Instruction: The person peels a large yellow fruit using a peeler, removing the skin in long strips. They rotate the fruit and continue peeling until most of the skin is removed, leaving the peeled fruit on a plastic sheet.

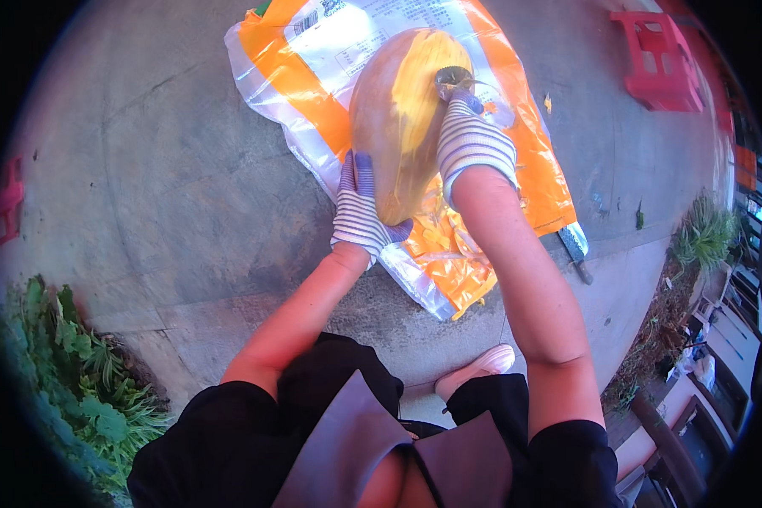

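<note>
A large oblong pumpkin (387, 120) leans over an orange and white plastic sack spread on the ground (317, 101). Tan rind covers much of it, while a bright yellow peeled strip runs down its upper right side. My left hand (363, 213), in a striped knit glove, grips the pumpkin's near left end. In the matching glove, my right hand (476, 140) holds a dark, round-headed peeling tool (452, 77) against the pumpkin's right side. The tool's handle is hidden in my fist. Yellow peelings (447, 235) lie on the sack below the pumpkin.
A knife with a dark handle (574, 254) lies by the sack's right corner. One red plastic stool (663, 63) stands at the upper right. Leafy plants (95, 394) border the concrete at lower left, and a grassy clump (705, 235) grows at right.
</note>
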Demonstrator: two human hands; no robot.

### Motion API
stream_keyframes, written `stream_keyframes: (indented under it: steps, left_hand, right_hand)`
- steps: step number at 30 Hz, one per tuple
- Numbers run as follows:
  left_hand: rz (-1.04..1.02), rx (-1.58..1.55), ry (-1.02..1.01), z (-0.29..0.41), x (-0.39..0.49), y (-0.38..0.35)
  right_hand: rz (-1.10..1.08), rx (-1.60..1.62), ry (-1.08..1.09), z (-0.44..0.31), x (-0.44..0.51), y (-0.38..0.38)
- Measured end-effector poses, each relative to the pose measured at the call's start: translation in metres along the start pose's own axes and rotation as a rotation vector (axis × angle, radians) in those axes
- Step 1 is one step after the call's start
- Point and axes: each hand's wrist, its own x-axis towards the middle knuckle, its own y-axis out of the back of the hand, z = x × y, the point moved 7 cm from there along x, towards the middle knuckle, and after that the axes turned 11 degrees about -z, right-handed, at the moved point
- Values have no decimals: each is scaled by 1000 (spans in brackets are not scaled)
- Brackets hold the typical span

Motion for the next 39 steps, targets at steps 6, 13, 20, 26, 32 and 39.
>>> stream_keyframes:
  steps: [6,13,20,26,32,39]
  left_hand:
    - [-38,-159,44,-13,10,-8]
    - [40,6,-46,-2,1,-2]
    - [-10,-121,38,-2,7,-8]
    - [85,129,-30,5,-2,-9]
    - [-55,-306,78,-16,10,-26]
    - [-37,-430,33,-15,3,-26]
  right_hand:
    - [85,-378,158,40,-9,-67]
    - [-418,-494,-38,94,-42,-114]
    - [67,340,131,22,41,14]
    - [60,280,-16,13,14,-5]
    - [-33,26,-28,28,-10,-47]
    - [37,-510,59,46,-17,-85]
